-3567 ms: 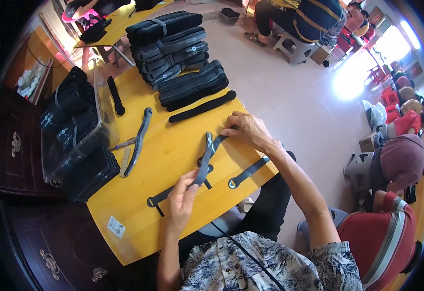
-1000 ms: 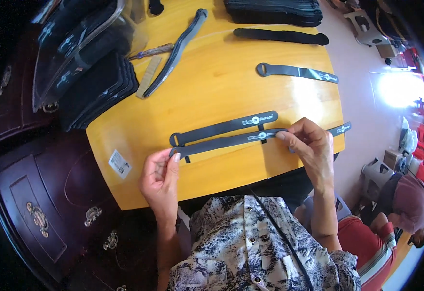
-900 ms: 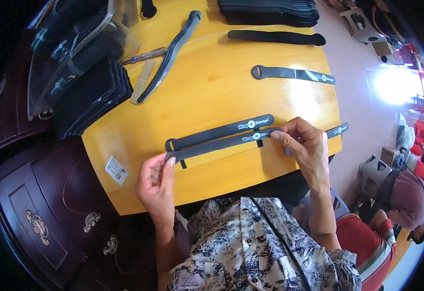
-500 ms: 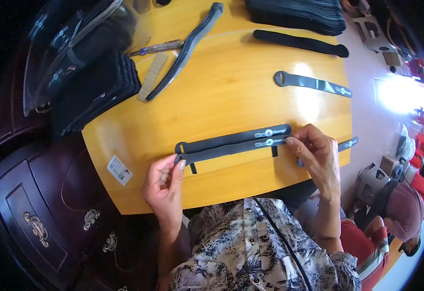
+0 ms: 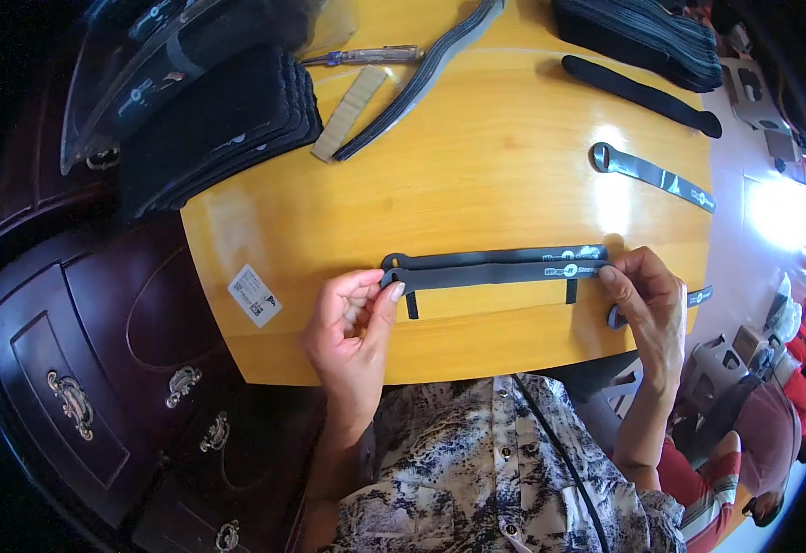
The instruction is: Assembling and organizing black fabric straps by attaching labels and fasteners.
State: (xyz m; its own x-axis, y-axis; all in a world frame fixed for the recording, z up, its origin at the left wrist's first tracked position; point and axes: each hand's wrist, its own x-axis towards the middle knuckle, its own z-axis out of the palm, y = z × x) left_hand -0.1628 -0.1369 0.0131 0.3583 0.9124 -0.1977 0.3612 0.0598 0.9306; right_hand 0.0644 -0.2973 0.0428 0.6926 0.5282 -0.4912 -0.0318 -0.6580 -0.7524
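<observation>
A dark grey strap (image 5: 486, 275) with a slotted rounded end and a white printed mark is stretched level above the table's near edge. My left hand (image 5: 352, 327) pinches its slotted end between thumb and fingers. At the other end my right hand (image 5: 650, 300) pinches the plain tip. Just behind it lies a second similar strap (image 5: 504, 253), partly covered by the held one. Two short black strips (image 5: 412, 305) on the tabletop show below the held strap. Another strap (image 5: 700, 296) lies partly hidden under my right hand.
On the yellow table (image 5: 477, 184) lie a printed strap (image 5: 656, 175), a black strap (image 5: 642, 96), a strap stack (image 5: 638, 37), a curved strap bundle (image 5: 421, 92), a cardboard strip (image 5: 352, 111), a screwdriver (image 5: 366, 55), black fabric pieces (image 5: 223, 129) and a label (image 5: 256, 295). People sit at right.
The whole view has shifted, so the table and hands appear farther right. The held strap now overlaps more of the strap behind it. Both hands keep their pinch.
</observation>
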